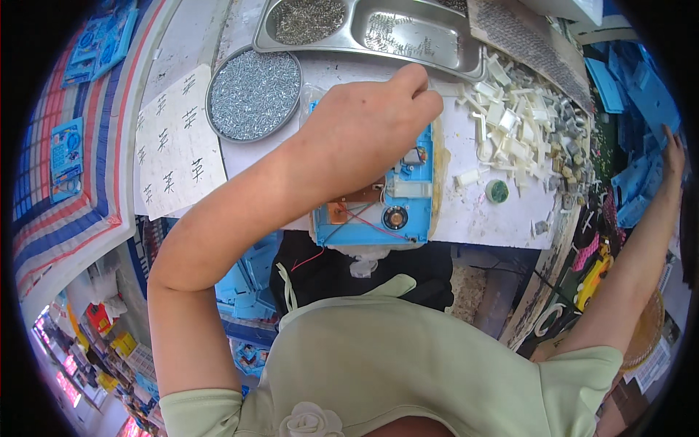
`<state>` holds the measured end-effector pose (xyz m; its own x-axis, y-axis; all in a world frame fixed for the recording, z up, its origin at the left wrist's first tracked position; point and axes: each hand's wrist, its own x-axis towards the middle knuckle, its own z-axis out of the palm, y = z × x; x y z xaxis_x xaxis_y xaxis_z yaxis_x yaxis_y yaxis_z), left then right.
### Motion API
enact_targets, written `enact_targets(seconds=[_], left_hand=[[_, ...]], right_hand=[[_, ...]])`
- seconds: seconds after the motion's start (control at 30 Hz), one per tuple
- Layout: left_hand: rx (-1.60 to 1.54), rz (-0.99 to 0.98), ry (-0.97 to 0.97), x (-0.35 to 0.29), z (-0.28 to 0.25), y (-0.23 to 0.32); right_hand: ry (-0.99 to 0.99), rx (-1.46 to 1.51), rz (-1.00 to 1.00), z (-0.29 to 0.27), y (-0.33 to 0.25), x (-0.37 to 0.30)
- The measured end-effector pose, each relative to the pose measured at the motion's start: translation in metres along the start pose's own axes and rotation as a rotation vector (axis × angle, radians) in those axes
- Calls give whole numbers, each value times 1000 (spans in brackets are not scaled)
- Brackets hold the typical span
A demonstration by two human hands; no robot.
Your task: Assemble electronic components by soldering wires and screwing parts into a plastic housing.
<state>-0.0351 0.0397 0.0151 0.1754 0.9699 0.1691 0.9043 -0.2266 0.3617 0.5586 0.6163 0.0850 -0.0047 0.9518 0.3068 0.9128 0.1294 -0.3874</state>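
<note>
My left hand is closed, its fingers curled above the upper part of an open blue plastic casing. Whatever those fingers pinch is hidden. Inside the casing show a round black speaker-like part, a white plastic piece, a brown circuit board and thin red and dark wires. My forearm covers the casing's left side. Far to the right, my right hand grips the edge of a blue plastic panel in a heap of similar parts; some of its fingers are hidden.
A round dish of small silver screws stands left of the casing, by a handwritten sheet. Behind is a metal compartment tray with small metal parts. White plastic pieces lie heaped right, near a small green round object.
</note>
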Motion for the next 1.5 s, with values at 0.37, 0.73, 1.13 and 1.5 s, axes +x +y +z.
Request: enact_targets(seconds=[0.37,0.73,1.13,1.5], left_hand=[[-156,74,101,-6,0,1],[-122,99,58,3,0,-4],[-92,51,32,3,1,0],[-354,67,266,-32,-1,1]], right_hand=[[208,951,95,-8,-212,-353],[62,962,-3,-14,-231,-421],[-21,1057,-17,11,-267,-443],[29,1193,-43,-5,-287,-479]])
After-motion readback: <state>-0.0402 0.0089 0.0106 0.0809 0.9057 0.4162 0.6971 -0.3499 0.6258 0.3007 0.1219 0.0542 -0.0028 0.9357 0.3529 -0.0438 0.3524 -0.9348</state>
